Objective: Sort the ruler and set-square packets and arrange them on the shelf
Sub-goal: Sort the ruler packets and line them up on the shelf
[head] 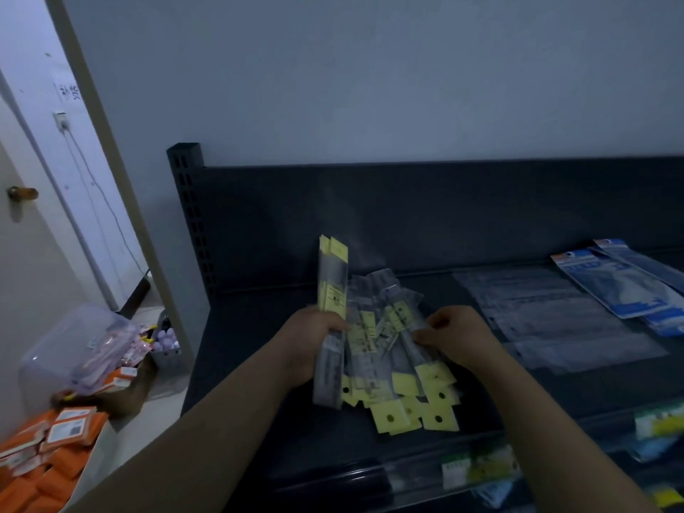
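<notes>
A jumble of clear ruler packets with yellow header cards (403, 398) lies on the dark shelf (251, 335), the yellow tags fanned toward me. My left hand (311, 342) grips a bundle of these packets (333, 286) held upright, yellow tops pointing up. My right hand (455, 335) pinches the edge of a packet in the fanned pile. To the right, clear flat packets (562, 320) lie on the shelf, and blue-and-white set-square packets (625, 283) lie beyond them.
The shelf has a dark back panel (407, 216) and a perforated post (188, 216) at its left end. Lower shelf edges carry price labels (477, 472). Left on the floor are orange boxes (44, 460), a clear plastic tub (74, 349) and a door (26, 253).
</notes>
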Motion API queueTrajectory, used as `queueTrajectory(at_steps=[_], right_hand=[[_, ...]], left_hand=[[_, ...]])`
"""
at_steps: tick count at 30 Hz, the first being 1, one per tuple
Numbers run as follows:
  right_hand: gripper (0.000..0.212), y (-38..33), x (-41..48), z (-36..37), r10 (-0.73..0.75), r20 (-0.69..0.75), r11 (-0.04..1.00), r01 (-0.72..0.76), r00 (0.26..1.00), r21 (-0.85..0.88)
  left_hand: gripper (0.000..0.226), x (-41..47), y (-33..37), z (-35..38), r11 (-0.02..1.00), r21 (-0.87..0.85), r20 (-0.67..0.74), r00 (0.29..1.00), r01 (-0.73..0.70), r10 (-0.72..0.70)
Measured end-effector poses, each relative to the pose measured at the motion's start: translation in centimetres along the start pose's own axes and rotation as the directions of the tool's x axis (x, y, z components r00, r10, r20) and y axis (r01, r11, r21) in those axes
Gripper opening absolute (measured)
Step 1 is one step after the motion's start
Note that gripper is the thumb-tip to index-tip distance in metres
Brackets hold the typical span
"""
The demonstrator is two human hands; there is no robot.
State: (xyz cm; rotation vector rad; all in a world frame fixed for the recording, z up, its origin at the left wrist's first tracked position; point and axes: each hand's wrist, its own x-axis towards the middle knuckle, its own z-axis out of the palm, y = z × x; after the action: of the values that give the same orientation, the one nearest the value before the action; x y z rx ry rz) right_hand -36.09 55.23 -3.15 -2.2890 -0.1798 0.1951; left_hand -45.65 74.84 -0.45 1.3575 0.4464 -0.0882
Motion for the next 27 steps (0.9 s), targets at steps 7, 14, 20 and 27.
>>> queueTrajectory(at_steps=[7, 14, 20, 27], right_hand=[[0.041, 1.5, 0.5, -1.4, -0.205, -0.106, 0.960, 0.179, 0.973, -0.213], [0.057, -1.7, -2.3, 2.2, -0.263, 0.073, 0.892, 0.271, 0.962, -0.362], [0.036, -1.8, -1.3, 2.1, -0.180, 0.095, 0.953, 0.197, 0.979, -0.228], [0.034, -5.0, -3.3, 3.8, -0.418, 0.206, 0.905, 0.426, 0.885, 0.004]], left_hand=[[0.020, 1.3, -0.2, 0.9, 0.993, -0.113, -0.028, 0.999, 0.016, -0.019], [0.032, -0.5, -0.8, -1.9, 0.963, -0.271, -0.024, 1.000, 0.005, -0.012], [0.029, -1.6, -1.7, -2.9, 0.947, -0.323, -0.030, 0.999, 0.009, -0.019], [0.027, -1.5, -0.6, -2.2, 0.865, -0.497, -0.053, 0.998, -0.067, 0.047]])
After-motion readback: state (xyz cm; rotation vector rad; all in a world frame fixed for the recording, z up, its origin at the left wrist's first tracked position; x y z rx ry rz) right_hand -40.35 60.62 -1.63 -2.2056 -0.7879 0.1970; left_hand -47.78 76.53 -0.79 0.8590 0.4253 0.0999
